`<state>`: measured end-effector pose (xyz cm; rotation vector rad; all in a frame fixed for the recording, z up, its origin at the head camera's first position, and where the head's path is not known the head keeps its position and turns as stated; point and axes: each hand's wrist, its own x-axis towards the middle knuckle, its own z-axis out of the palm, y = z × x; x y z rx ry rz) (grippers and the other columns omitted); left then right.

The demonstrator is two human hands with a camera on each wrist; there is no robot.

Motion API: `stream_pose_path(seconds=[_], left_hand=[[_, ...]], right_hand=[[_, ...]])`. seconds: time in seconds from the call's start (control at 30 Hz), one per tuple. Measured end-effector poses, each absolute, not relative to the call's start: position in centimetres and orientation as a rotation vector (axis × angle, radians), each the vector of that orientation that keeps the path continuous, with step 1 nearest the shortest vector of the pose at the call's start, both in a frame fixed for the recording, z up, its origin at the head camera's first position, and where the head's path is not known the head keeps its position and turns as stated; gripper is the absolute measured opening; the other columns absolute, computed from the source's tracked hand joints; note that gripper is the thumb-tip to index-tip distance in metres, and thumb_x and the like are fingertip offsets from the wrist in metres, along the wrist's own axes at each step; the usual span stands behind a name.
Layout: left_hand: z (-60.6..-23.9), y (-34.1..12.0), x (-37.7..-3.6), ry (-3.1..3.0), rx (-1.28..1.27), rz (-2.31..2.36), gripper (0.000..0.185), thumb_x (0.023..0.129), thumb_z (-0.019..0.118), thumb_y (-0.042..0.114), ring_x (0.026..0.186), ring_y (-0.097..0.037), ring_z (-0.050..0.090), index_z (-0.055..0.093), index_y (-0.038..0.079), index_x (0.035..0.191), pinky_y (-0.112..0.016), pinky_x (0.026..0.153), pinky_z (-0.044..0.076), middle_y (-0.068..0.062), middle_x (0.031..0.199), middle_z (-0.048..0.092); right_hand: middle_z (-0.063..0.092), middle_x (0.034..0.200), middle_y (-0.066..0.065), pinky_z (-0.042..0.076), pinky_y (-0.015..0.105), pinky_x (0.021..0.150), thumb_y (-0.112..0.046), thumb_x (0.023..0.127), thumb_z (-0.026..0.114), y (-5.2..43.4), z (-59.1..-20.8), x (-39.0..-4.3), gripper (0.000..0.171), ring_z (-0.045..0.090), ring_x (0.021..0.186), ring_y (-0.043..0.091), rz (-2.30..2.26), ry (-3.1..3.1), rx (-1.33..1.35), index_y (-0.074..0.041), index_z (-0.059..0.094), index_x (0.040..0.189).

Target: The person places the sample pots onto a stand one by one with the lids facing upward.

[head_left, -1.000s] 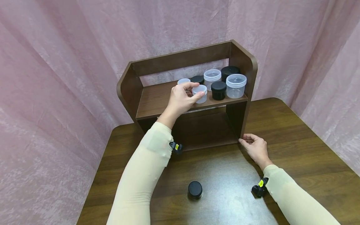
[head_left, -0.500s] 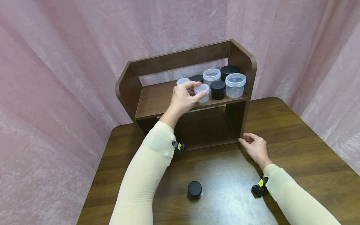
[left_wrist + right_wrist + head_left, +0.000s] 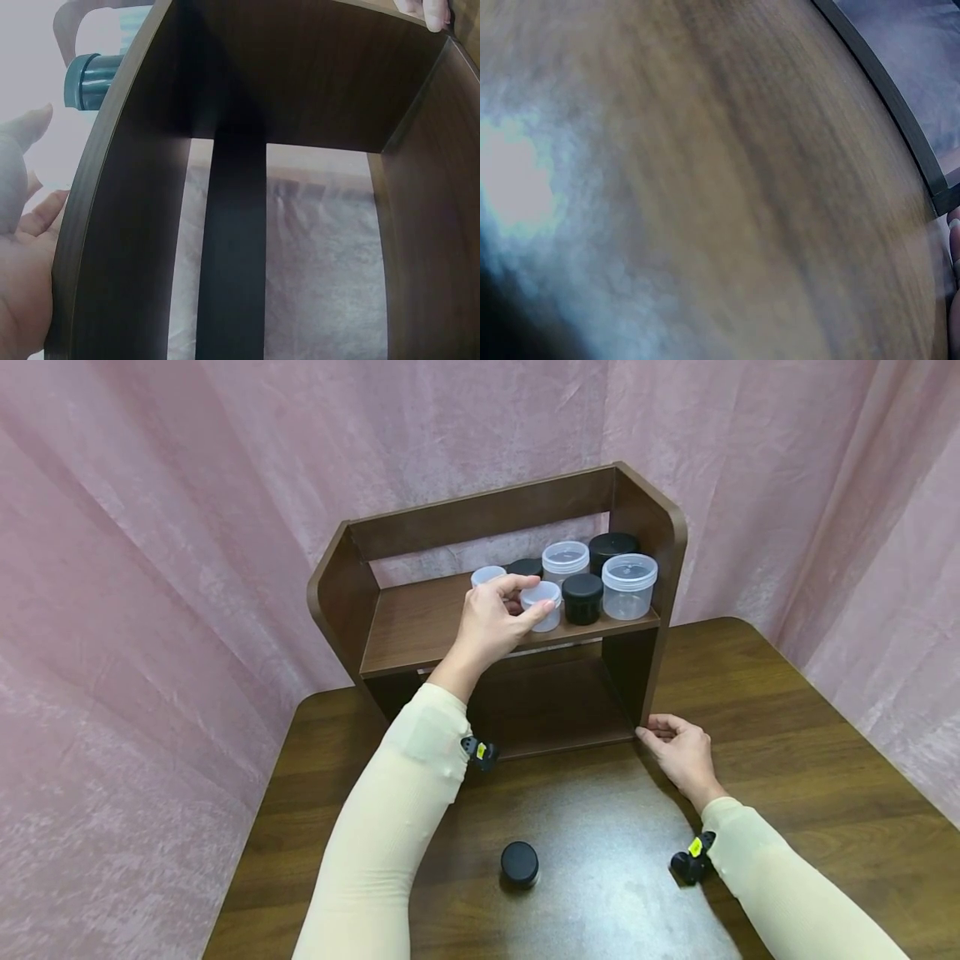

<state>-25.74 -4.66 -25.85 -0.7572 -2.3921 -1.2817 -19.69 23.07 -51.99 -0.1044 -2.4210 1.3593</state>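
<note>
1. Clear small jar [image 3: 542,607] sits on the upper board of the wooden shelf unit [image 3: 345,593], near that board's front edge and about mid-length, upright, its axis vertical.
2. Left hand [image 3: 491,622] is up at the shelf, thumb and fingers curled round the small jar from its left side; the grip looks light.
3. Just right of it along the front edge: a black jar [image 3: 582,599], then a larger clear jar [image 3: 628,586] by the right side panel. Behind stand another clear jar [image 3: 566,562], two black-lidded ones and a small clear one, partly hidden.
4. Right hand [image 3: 678,753] rests on the table [image 3: 810,752] with fingers loosely extended, fingertips touching the shelf unit's front right bottom corner; it grips nothing.
5. Key relation: the small jar lies directly under the left hand's fingers, up and away from the person; the right hand is well below and to the right of it.
6. A black-lidded jar [image 3: 520,863] stands alone on the table near its front edge, between the forearms.
7. Wrist views add little; the left one shows the shelf's underside.
</note>
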Motion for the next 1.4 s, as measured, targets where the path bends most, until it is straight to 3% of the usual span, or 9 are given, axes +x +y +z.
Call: stream_pose_path(seconds=[0.4,0.77,1.1,1.4], left_hand=[[-26.0,-4.9,-25.7,-2.376,-0.757,-1.254,0.044,0.082,0.078,0.027,0.082,-0.012,0.067,0.068,0.008,0.119,-0.02,0.07,0.053,-0.006,0.094,0.068],[-26.4,-5.3,-25.5,-2.264,-0.757,-1.255,0.05,0.082,0.078,0.025,0.089,-0.015,0.064,0.064,0.001,0.123,-0.021,0.08,0.052,-0.009,0.103,0.066],[-27.1,-5.8,-24.4,-2.024,-0.795,-1.429,0.041,0.079,0.08,0.011,0.095,-0.031,0.062,0.066,-0.009,0.112,-0.032,0.082,0.055,-0.02,0.105,0.064],[-27.8,-6.3,-22.8,-1.945,-0.847,-1.416,0.037,0.076,0.081,0.005,0.092,-0.032,0.064,0.067,-0.007,0.108,-0.041,0.08,0.055,-0.023,0.104,0.065]], right_hand=[[0.071,0.097,0.01,0.045,0.01,0.065,-0.036,0.087,0.071,23.0,-51.9,-19.8,0.036,0.064,0.086,0.02,1.347,-2.436,-0.103,-0.006,0.069,0.107],[0.071,0.096,0.009,0.046,0.011,0.065,-0.033,0.087,0.072,22.7,-51.6,-19.9,0.034,0.063,0.083,0.015,1.357,-2.434,-0.115,-0.006,0.069,0.106],[0.071,0.096,0.009,0.046,0.011,0.064,-0.035,0.086,0.072,22.8,-51.7,-20.0,0.034,0.063,0.083,0.015,1.37,-2.427,-0.118,-0.006,0.069,0.105],[0.071,0.095,0.009,0.046,0.009,0.065,-0.032,0.086,0.073,22.9,-51.8,-19.7,0.032,0.062,0.079,0.008,1.365,-2.415,-0.123,-0.006,0.07,0.105]])
